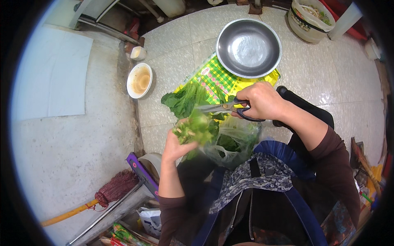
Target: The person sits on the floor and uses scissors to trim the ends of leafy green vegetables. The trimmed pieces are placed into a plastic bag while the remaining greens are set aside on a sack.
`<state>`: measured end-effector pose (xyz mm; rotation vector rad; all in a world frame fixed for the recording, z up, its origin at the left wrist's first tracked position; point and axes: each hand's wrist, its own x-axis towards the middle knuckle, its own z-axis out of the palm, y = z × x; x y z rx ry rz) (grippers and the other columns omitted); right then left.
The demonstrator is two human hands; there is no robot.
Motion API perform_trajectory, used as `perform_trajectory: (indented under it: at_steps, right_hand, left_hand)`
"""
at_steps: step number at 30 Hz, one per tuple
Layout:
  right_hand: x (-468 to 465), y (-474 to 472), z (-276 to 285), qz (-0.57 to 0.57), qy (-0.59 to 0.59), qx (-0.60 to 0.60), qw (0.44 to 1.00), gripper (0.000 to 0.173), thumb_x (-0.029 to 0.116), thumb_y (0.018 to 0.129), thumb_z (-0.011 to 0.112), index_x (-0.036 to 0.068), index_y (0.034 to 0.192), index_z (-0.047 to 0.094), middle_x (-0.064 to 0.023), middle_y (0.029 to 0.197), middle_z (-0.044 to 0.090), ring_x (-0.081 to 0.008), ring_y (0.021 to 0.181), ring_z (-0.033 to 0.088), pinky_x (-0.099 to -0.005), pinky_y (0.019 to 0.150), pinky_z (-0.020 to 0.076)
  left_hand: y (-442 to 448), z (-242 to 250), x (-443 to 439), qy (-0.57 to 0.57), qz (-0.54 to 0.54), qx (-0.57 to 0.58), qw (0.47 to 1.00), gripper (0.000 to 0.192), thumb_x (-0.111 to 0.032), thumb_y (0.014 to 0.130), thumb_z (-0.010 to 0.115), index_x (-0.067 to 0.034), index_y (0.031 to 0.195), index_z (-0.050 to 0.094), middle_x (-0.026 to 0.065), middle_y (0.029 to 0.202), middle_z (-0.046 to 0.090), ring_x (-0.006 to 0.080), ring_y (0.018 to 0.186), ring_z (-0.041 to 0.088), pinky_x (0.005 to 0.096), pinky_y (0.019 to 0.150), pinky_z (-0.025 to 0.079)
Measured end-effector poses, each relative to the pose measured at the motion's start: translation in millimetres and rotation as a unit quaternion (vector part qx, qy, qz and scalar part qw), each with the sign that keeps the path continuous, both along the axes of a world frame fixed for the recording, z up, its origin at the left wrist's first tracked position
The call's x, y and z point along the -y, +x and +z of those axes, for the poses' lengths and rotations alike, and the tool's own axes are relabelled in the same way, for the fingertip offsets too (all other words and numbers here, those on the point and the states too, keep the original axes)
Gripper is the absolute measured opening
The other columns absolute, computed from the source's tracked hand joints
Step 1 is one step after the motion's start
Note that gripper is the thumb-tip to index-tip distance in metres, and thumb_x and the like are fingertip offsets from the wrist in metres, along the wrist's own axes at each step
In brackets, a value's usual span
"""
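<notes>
My left hand [177, 145] grips a bunch of leafy greens [197, 127] by its stalks, and the bunch is blurred. In my right hand [261, 101] is a pair of scissors [226, 106] with dark handles; the blades point left, at the upper part of the bunch. Whether the blades touch the stalks I cannot tell. Just beyond, a pile of greens [187, 98] lies on a yellow and green printed sack [212, 77]. Below my hands a clear plastic bag [232, 146] holds more greens. A wide metal basin [249, 47] rests on the sack's far end.
On the left by the wall stand a white bowl [140, 80] with brown residue and stacked small cups [138, 53]. A bucket [309, 24] of scraps is at the far right. A purple saw [142, 173] and a broom [117, 187] lean at lower left.
</notes>
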<state>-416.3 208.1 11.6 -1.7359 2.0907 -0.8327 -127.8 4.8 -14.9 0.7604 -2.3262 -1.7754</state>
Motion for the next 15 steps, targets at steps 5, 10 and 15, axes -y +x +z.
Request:
perform_trajectory:
  at_steps: [5, 10, 15]
  right_hand:
    - [-0.8, -3.6, -1.2, 0.067, -0.008, -0.006, 0.998, 0.025, 0.026, 0.073, 0.082, 0.006, 0.072, 0.066, -0.0139, 0.067, 0.067, -0.0374, 0.068, 0.069, -0.0479, 0.063, 0.052]
    - [-0.2, -2.3, -2.2, 0.121, 0.04, -0.009, 0.992, 0.024, 0.02, 0.07, 0.083, 0.006, 0.082, 0.067, -0.0143, 0.075, 0.07, -0.0379, 0.077, 0.07, -0.0487, 0.066, 0.0528]
    - [0.7, 2.3, -3.2, 0.131, 0.04, 0.003, 0.991, 0.024, 0.021, 0.071, 0.083, 0.006, 0.082, 0.068, -0.0142, 0.076, 0.07, -0.0384, 0.078, 0.071, -0.0489, 0.068, 0.054]
  left_hand:
    - [12.1, 1.2, 2.7, 0.119, -0.067, 0.006, 0.991, 0.072, -0.016, 0.07, 0.088, 0.001, 0.134, 0.061, 0.0025, 0.112, 0.071, 0.0117, 0.098, 0.064, 0.0307, 0.09, 0.053]
    - [17.2, 1.6, 0.5, 0.142, -0.095, 0.048, 0.984, 0.076, -0.021, 0.065, 0.093, 0.003, 0.13, 0.061, 0.0001, 0.103, 0.068, 0.0101, 0.093, 0.061, 0.0294, 0.084, 0.052]
    - [10.7, 9.2, -2.5, 0.167, -0.126, 0.054, 0.976, 0.073, -0.016, 0.067, 0.09, 0.003, 0.131, 0.061, 0.001, 0.105, 0.069, 0.0089, 0.092, 0.062, 0.0288, 0.084, 0.052]
